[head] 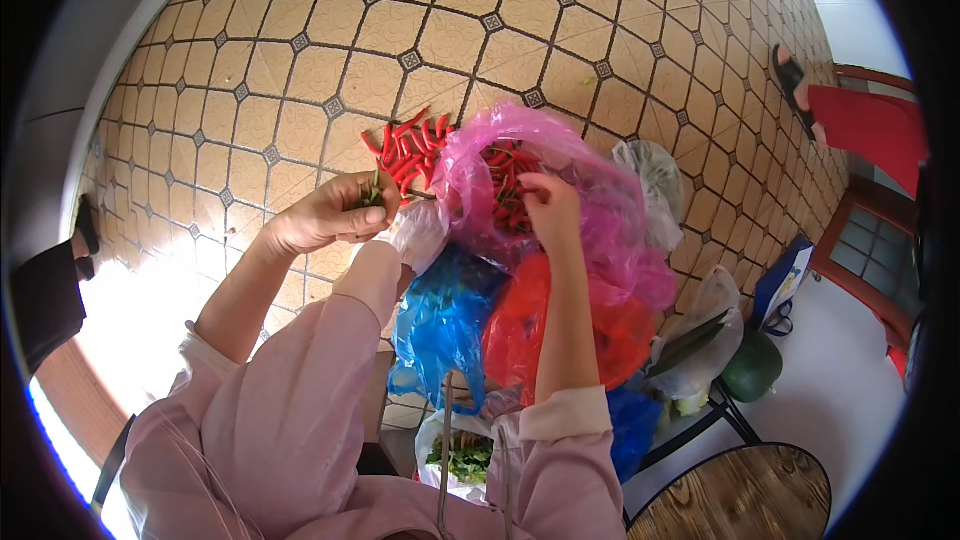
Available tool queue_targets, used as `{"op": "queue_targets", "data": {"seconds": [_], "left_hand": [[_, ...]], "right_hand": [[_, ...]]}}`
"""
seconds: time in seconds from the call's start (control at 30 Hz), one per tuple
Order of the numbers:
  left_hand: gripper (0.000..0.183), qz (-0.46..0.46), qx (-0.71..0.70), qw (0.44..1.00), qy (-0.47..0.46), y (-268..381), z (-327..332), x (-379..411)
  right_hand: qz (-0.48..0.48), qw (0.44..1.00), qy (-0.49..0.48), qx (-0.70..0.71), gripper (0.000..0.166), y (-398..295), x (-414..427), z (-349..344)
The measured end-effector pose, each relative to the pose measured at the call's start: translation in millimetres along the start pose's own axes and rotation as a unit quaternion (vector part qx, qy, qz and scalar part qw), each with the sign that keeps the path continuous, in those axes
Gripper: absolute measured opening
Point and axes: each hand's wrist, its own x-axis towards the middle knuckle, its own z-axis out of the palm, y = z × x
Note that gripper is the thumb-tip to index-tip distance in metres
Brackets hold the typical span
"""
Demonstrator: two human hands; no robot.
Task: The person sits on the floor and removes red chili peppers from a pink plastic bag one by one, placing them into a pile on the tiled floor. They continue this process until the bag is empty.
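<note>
My left hand (pixel 337 214) is closed around a small bunch of green stems (pixel 370 193), over the floor near my knee. Beyond it a loose pile of red chili peppers (pixel 411 148) lies on the tiles. A pink plastic bag (pixel 615 202) gapes open beside the pile, with more red chilies (pixel 510 191) and green stems inside. My right hand (pixel 551 202) is over the right part of the bag's mouth, thumb and fingertips bent together beside those chilies; whether something is between them cannot be told.
Nearer me are a blue plastic bag (pixel 446 315), a red plastic bag (pixel 510 322) and a white bag of leafy greens (pixel 461 457). At right lie a clear bag (pixel 705 345), a dark green melon (pixel 752 366) and a wooden stool (pixel 757 491). Other people's feet show at both sides.
</note>
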Motion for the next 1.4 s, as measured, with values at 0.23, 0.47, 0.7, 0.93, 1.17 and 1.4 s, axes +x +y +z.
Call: {"op": "queue_targets", "data": {"seconds": [0.23,0.47,0.7,0.93,1.17,1.4], "left_hand": [[0.025,-0.013,-0.013,1.000,-0.009,-3,6,-1],[0.024,-0.028,0.016,0.999,-0.003,-6,25,14],[0.017,-0.060,0.070,0.995,-0.048,-17,48,41],[0.019,-0.030,0.135,0.989,0.050,-41,74,75],[0.021,-0.064,0.139,0.981,0.122,-38,82,73],[0.015,0.070,0.218,0.965,0.129,-60,69,68]], "right_hand": [[-0.040,0.979,0.020,-0.199,0.017,-14,-11,24],[0.072,0.989,0.068,-0.108,0.015,-14,-30,-26],[0.041,0.982,0.103,-0.150,0.014,-15,-46,-41],[0.151,0.966,0.094,0.189,0.006,-92,-65,-50],[0.175,0.941,0.068,0.282,0.012,-124,-89,-52],[0.176,0.945,-0.053,0.272,0.016,-124,-92,-35]]}}
